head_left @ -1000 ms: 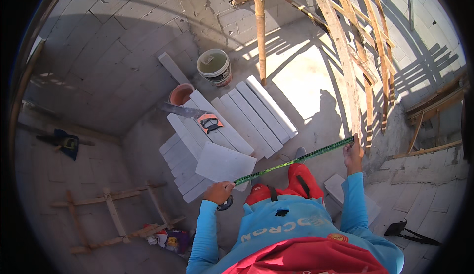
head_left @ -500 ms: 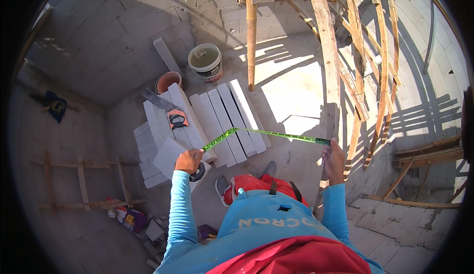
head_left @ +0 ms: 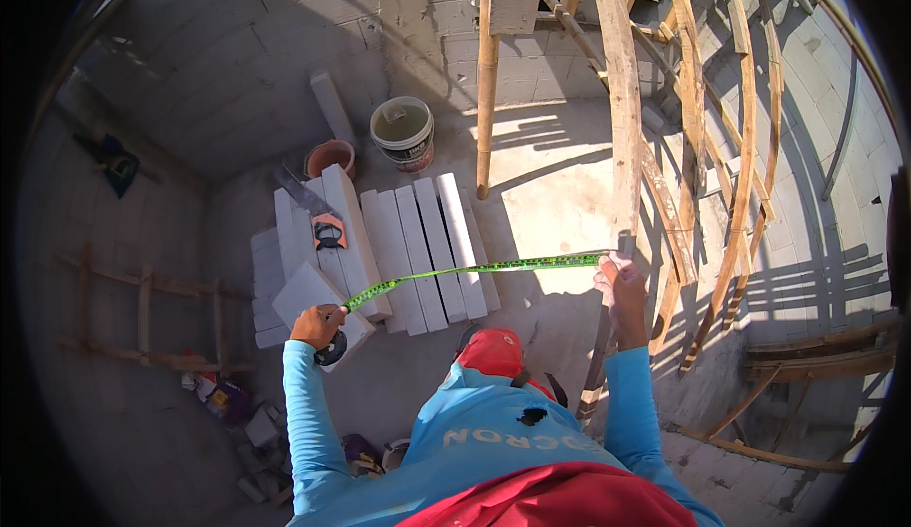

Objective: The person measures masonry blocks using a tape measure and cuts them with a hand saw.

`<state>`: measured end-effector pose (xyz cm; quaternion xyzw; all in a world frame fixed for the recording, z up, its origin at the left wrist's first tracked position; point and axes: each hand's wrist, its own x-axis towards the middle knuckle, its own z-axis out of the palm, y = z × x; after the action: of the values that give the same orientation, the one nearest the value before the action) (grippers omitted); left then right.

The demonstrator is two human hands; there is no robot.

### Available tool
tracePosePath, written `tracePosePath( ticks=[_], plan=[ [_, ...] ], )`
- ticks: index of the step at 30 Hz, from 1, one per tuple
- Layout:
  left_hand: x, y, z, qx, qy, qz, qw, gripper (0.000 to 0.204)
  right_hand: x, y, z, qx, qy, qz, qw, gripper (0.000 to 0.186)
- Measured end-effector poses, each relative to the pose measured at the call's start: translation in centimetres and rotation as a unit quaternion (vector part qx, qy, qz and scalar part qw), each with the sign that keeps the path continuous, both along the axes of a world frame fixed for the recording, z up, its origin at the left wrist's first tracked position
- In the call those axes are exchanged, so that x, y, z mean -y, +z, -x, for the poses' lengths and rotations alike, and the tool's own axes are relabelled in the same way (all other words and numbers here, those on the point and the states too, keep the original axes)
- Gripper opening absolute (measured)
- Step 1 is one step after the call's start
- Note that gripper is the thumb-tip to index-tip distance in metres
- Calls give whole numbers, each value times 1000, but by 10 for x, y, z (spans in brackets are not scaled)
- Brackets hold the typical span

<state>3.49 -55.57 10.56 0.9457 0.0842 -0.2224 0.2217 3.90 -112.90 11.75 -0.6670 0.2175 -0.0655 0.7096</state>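
My left hand grips a tape measure with a dark case over the pale lightweight blocks. The green tape stretches, slightly sagging and twisted, across to my right hand, whose fingers pinch its end beside a long upright-looking wooden plank. A handsaw with an orange handle lies on the blocks to the left, and a loose square block piece sits just under the tape and left hand.
A white bucket of water and a terracotta-coloured container stand behind the blocks. A bamboo pole stands by the wall. Wooden scaffolding crowds the right. A wooden ladder-like frame and rubble are at the lower left.
Both hands have shifted left in the view as it moved. The tape's sharp bend of a moment ago has eased, and my right hand is higher, against the plank.
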Motion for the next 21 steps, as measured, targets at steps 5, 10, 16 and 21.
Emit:
tracePosePath(
  ticks=[5, 10, 16, 21],
  plan=[
    [-7, -21, 21, -49, 13, 103, 993, 43, 2, 2, -32, -20, 60, -32, 998, 42],
    [-16, -53, 24, -55, 39, 87, 994, 41, 11, -5, -43, -33, 93, -20, 995, 39],
    [-16, -100, 23, -8, 119, 87, 989, 43, 14, -15, -14, -79, 92, -31, 992, 34],
    [9, -84, -6, 31, 174, 80, 981, 45, 39, -27, 32, -102, 42, -12, 994, 31]
  ],
)
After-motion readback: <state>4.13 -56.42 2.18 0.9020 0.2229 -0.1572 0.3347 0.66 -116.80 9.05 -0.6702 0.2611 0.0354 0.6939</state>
